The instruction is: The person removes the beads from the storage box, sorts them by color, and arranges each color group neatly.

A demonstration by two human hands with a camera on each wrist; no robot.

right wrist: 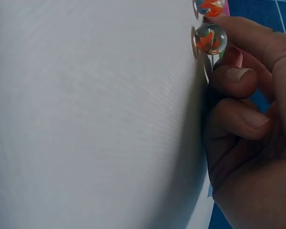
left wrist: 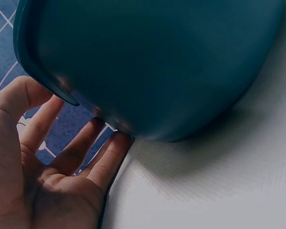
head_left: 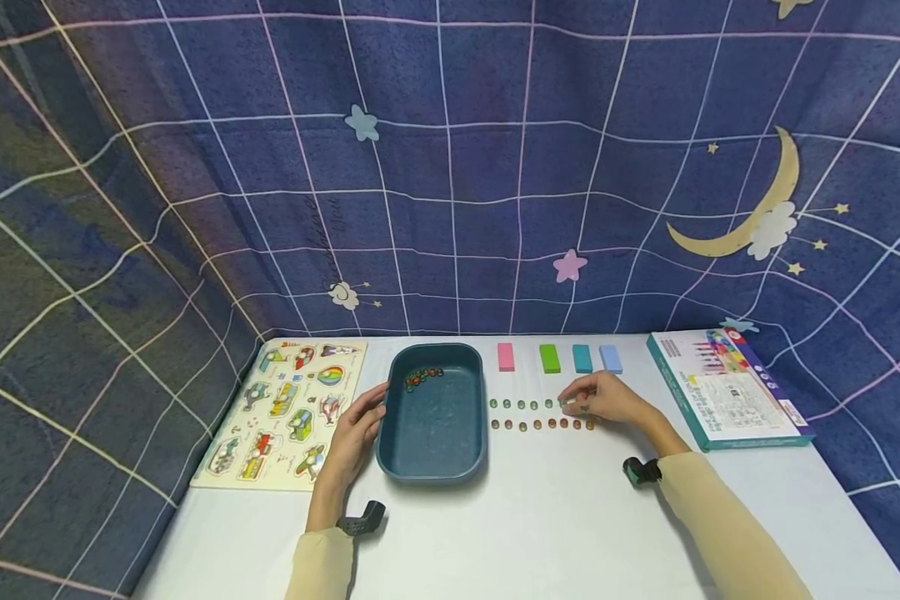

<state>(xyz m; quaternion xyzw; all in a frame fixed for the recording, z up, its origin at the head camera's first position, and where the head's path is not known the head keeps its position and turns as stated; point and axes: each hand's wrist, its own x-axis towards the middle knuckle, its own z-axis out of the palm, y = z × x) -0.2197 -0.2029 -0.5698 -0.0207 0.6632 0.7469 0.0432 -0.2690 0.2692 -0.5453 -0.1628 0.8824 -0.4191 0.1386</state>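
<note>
A dark teal bin (head_left: 431, 477) stands on the white table with several marbles (head_left: 417, 379) gathered in its far left part. My left hand (head_left: 357, 433) rests against the bin's left side; in the left wrist view its fingers (left wrist: 76, 150) touch the outer wall close to the rim. To the right of the bin run two rows of marbles, a green row (head_left: 521, 405) and, nearer me, an orange-red row (head_left: 551, 423). At the green row's right end my right hand (head_left: 603, 398) pinches a green marble (head_left: 562, 402). Clear marbles with orange swirls (right wrist: 211, 39) partly cover those fingertips in the right wrist view.
Behind the rows lie a pink block (head_left: 506, 357), a green block (head_left: 550, 358), a teal block (head_left: 582, 359) and a light blue block (head_left: 611, 358). A picture puzzle board (head_left: 277, 408) lies left of the bin, a boxed set (head_left: 731, 392) at far right. A patterned curtain (head_left: 450, 208) hangs behind.
</note>
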